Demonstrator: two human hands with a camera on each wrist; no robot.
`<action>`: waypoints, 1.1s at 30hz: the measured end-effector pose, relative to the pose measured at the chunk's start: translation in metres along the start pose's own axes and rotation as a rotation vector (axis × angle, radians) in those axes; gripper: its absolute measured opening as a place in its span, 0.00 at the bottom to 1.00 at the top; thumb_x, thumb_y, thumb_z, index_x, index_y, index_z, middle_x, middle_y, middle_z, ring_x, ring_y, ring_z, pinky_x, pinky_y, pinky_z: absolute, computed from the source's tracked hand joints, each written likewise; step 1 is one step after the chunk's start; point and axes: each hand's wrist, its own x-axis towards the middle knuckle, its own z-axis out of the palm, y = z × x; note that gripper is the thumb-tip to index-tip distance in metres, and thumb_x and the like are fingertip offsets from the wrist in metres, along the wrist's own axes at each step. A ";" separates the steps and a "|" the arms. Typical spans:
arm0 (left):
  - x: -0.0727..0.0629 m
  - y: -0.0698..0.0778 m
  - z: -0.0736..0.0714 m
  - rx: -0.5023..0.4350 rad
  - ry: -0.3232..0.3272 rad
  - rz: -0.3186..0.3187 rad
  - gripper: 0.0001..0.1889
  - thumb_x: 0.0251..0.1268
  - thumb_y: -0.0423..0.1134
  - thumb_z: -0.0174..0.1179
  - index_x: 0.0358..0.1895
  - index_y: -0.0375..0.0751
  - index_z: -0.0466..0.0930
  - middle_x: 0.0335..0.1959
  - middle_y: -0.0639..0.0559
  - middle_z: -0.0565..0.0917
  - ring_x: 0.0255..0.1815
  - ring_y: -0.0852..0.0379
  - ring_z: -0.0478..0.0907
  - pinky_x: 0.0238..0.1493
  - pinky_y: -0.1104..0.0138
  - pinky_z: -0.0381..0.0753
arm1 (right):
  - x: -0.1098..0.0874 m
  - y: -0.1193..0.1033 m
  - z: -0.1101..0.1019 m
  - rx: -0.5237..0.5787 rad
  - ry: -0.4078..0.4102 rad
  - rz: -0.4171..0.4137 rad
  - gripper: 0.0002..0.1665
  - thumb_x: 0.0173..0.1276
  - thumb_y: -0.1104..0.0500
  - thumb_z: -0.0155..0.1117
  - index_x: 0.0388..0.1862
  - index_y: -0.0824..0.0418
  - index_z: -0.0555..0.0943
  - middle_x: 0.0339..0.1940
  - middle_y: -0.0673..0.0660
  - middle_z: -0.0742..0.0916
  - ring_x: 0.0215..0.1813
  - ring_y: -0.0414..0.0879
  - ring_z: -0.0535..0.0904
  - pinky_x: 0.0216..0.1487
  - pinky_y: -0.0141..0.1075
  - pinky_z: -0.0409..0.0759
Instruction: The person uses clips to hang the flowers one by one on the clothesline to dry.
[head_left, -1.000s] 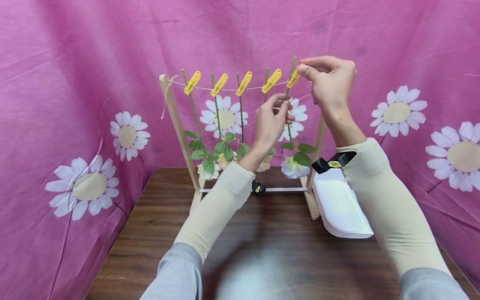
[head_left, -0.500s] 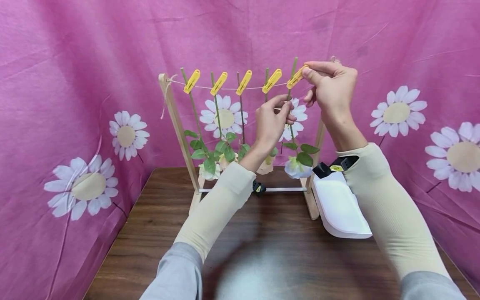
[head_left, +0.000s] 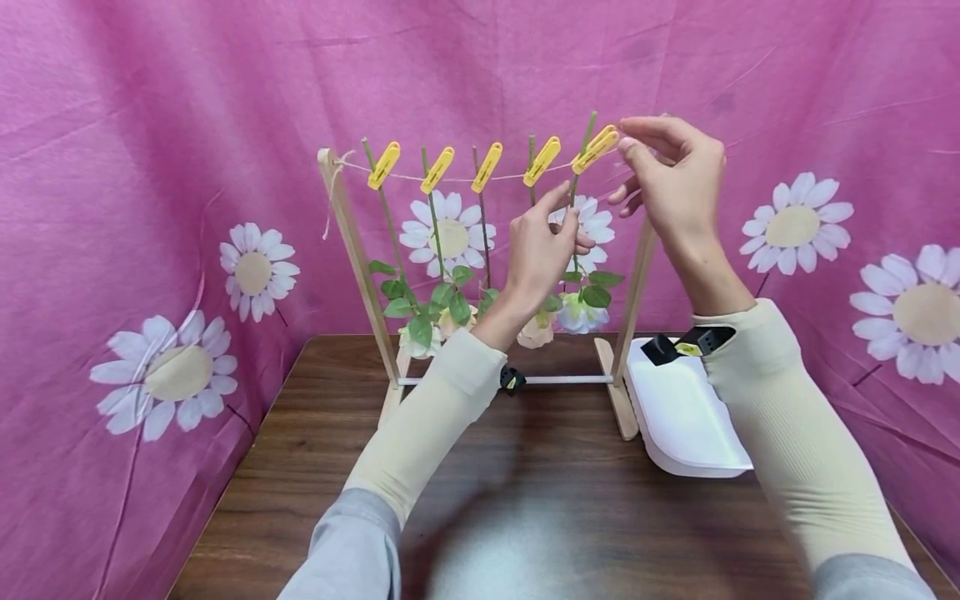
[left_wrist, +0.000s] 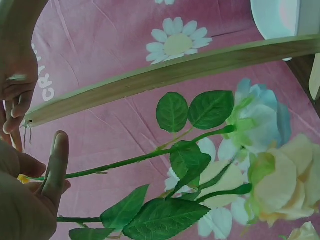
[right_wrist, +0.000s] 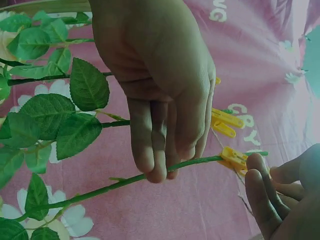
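Observation:
Five-petalled detail aside, an upside-down artificial rose with a pale blue-white bloom [head_left: 583, 313] hangs by its green stem [right_wrist: 120, 186] from a string, at the right end of a row. A yellow clothespin [head_left: 596, 149] clips that stem to the string. My right hand [head_left: 681, 179] is beside the clothespin's handle end, thumb and index finger parted around it. My left hand [head_left: 542, 242] is just below, its fingers loosely extended beside the stem; whether they touch it is unclear. In the left wrist view the left hand [left_wrist: 30, 195] partly hides the stem's upper end.
Several more roses hang from yellow clothespins [head_left: 437, 170] to the left. A wooden frame [head_left: 360, 267] holds the string, with a white rod [head_left: 570, 379] low across it. A white tray [head_left: 697, 417] stands right of the frame on the brown table [head_left: 585, 517].
My right hand has let go of the clothespin and drawn slightly right. My left fingers have loosened from the stem. The right-hand rose has shifted a little up and left.

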 end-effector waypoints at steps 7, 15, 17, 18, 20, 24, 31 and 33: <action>-0.008 0.002 -0.009 0.042 -0.024 0.045 0.24 0.81 0.29 0.54 0.76 0.36 0.73 0.67 0.43 0.86 0.27 0.58 0.91 0.17 0.74 0.78 | -0.006 0.001 -0.011 0.021 0.018 -0.062 0.07 0.73 0.70 0.67 0.46 0.70 0.89 0.40 0.55 0.95 0.13 0.43 0.83 0.12 0.33 0.79; -0.025 -0.001 -0.039 0.120 -0.031 0.169 0.15 0.80 0.29 0.54 0.63 0.33 0.83 0.49 0.41 0.91 0.25 0.57 0.87 0.19 0.70 0.80 | -0.021 0.003 -0.034 0.012 0.003 -0.064 0.07 0.74 0.66 0.70 0.45 0.71 0.89 0.39 0.56 0.95 0.13 0.43 0.83 0.12 0.30 0.78; -0.030 -0.005 -0.050 0.141 -0.053 0.179 0.13 0.80 0.30 0.55 0.59 0.32 0.84 0.42 0.40 0.91 0.26 0.56 0.86 0.24 0.70 0.84 | -0.026 0.006 -0.043 -0.011 0.003 -0.060 0.09 0.74 0.64 0.72 0.45 0.71 0.89 0.39 0.55 0.95 0.13 0.42 0.83 0.13 0.29 0.78; -0.034 -0.009 -0.057 0.148 -0.065 0.178 0.13 0.81 0.31 0.55 0.58 0.32 0.84 0.40 0.39 0.90 0.27 0.55 0.85 0.26 0.70 0.85 | -0.028 0.007 -0.048 -0.019 0.003 -0.055 0.10 0.74 0.63 0.72 0.45 0.71 0.89 0.38 0.55 0.95 0.13 0.42 0.82 0.13 0.29 0.78; -0.041 -0.017 -0.070 0.167 -0.078 0.182 0.11 0.81 0.31 0.55 0.55 0.32 0.84 0.36 0.40 0.89 0.28 0.54 0.83 0.30 0.70 0.85 | -0.034 0.011 -0.059 -0.035 0.002 -0.048 0.11 0.74 0.62 0.72 0.45 0.71 0.89 0.38 0.54 0.95 0.13 0.42 0.82 0.13 0.29 0.78; -0.058 -0.039 -0.102 0.191 -0.077 0.193 0.07 0.79 0.31 0.57 0.50 0.31 0.83 0.31 0.41 0.86 0.26 0.51 0.82 0.29 0.70 0.85 | -0.044 0.022 -0.084 -0.088 -0.003 -0.022 0.11 0.76 0.61 0.70 0.44 0.70 0.89 0.37 0.52 0.95 0.13 0.41 0.83 0.13 0.28 0.79; -0.093 -0.085 -0.166 0.181 -0.073 0.146 0.03 0.76 0.30 0.62 0.46 0.33 0.81 0.24 0.43 0.85 0.20 0.46 0.81 0.21 0.72 0.80 | -0.064 0.050 -0.131 -0.500 -0.033 0.050 0.18 0.82 0.52 0.64 0.48 0.66 0.89 0.35 0.33 0.93 0.16 0.36 0.84 0.16 0.27 0.80; -0.104 -0.099 -0.185 0.167 -0.066 0.133 0.03 0.76 0.30 0.64 0.45 0.33 0.83 0.22 0.43 0.84 0.19 0.49 0.79 0.19 0.72 0.78 | -0.071 0.058 -0.144 -0.637 -0.043 0.060 0.20 0.83 0.49 0.62 0.49 0.64 0.90 0.31 0.27 0.90 0.16 0.34 0.83 0.16 0.27 0.79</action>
